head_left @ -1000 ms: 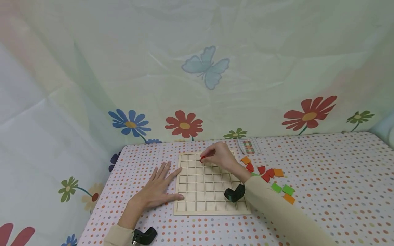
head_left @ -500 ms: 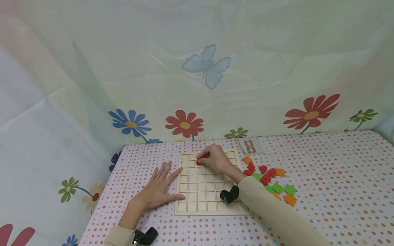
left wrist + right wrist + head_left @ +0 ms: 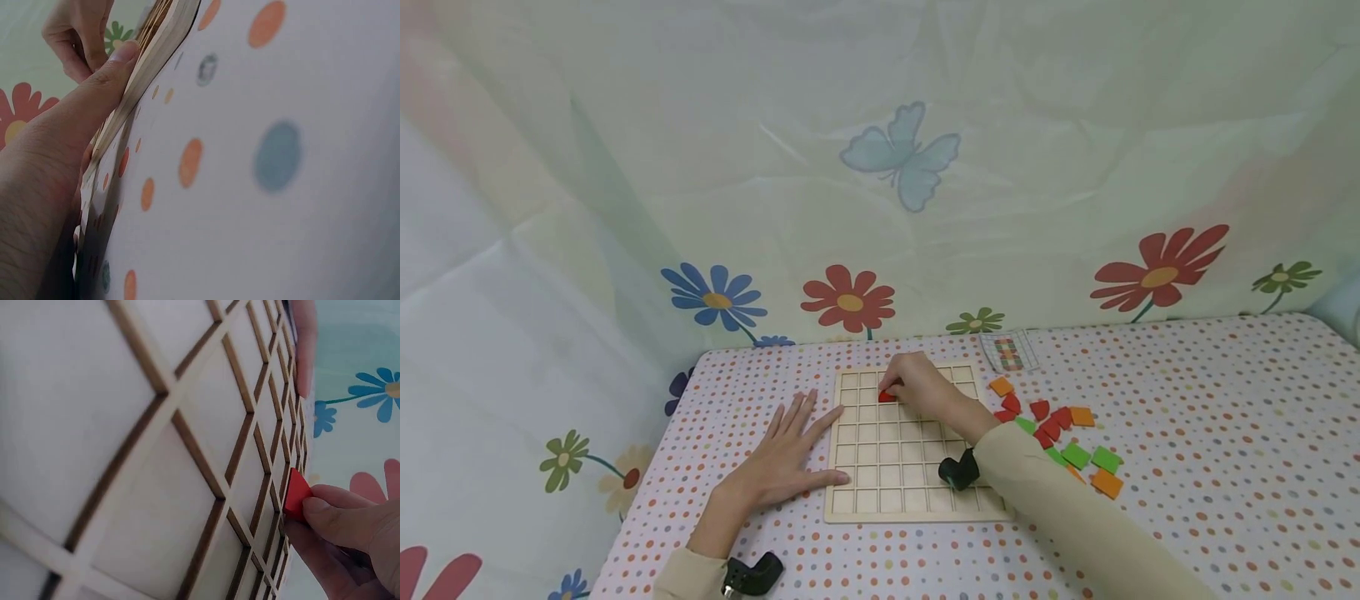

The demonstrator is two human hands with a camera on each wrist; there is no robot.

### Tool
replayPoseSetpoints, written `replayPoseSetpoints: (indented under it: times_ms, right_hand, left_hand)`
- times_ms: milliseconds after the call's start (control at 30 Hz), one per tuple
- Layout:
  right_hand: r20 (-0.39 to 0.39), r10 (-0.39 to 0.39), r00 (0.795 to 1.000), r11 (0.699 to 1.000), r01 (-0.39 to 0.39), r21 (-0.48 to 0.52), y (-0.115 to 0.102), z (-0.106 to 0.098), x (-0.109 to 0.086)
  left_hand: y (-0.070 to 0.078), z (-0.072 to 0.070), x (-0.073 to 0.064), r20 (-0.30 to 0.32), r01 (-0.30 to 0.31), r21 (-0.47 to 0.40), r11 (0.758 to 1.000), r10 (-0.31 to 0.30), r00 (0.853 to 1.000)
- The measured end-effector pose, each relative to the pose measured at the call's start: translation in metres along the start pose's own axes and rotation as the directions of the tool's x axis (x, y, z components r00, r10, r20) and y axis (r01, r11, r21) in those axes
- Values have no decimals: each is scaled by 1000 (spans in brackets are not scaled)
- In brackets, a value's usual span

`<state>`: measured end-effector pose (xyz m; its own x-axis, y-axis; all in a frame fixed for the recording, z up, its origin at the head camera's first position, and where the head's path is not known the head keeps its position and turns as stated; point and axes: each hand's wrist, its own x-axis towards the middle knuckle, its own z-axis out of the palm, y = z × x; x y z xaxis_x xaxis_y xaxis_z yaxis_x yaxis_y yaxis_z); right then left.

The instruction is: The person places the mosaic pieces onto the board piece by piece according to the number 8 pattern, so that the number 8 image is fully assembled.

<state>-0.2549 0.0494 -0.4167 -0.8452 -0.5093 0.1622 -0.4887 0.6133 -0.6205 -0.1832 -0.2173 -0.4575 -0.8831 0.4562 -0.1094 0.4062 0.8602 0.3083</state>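
Note:
A wooden grid board [image 3: 901, 479] lies flat on the dotted tablecloth. My right hand [image 3: 917, 385] reaches over its far rows and pinches a small red piece [image 3: 886, 396] against a cell near the top. In the right wrist view the red piece [image 3: 296, 495] sits between my fingertips [image 3: 325, 515] at the grid board [image 3: 156, 456]. My left hand [image 3: 790, 458] lies flat on the cloth, fingers straight, its thumb pressed against the board's left edge [image 3: 147, 69].
A loose pile of red, orange and green pieces [image 3: 1060, 433] lies on the cloth right of the board. A small pattern card [image 3: 1009, 352] lies at the back. The flowered cloth backdrop [image 3: 880, 167] rises behind the table.
My right hand has moved slightly left and down, bringing the red piece onto a cell in the board's upper rows. The left hand has stayed put.

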Motion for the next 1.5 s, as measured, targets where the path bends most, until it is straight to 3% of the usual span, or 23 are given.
replayPoseSetpoints:
  times_ms: [167, 367, 633, 900, 1167, 1300, 1500]
  right_hand:
    - [7, -87, 996, 993, 87, -79, -2, 0, 0]
    - [-14, -117, 993, 989, 115, -91, 0, -2, -3]
    - [-34, -40, 999, 996, 37, -81, 0, 1, -5]
    - [-61, 6, 998, 1000, -4, 29, 4, -3, -18]
    - [-102, -42, 994, 994, 52, 96, 9, -37, -54]
    - [-82, -34, 996, 998, 38, 48, 12, -54, -83]
    - [-67, 9, 998, 999, -12, -46, 23, -76, -132]
  left_hand:
    - [2, -1, 1, -1, 4, 3, 1000, -4, 1000]
    - [4, -2, 2, -4, -4, 0, 1000, 4, 1000]
    - [6, -1, 2, -4, -14, 10, 1000, 14, 1000]
    - [6, 3, 0, 2, -1, 1, 1000, 1, 1000]
    - [5, 4, -2, -51, -32, -8, 999, 32, 998]
    - [3, 3, -4, -76, -52, -10, 999, 51, 996]
    - [3, -2, -3, -28, -37, -10, 999, 37, 999]
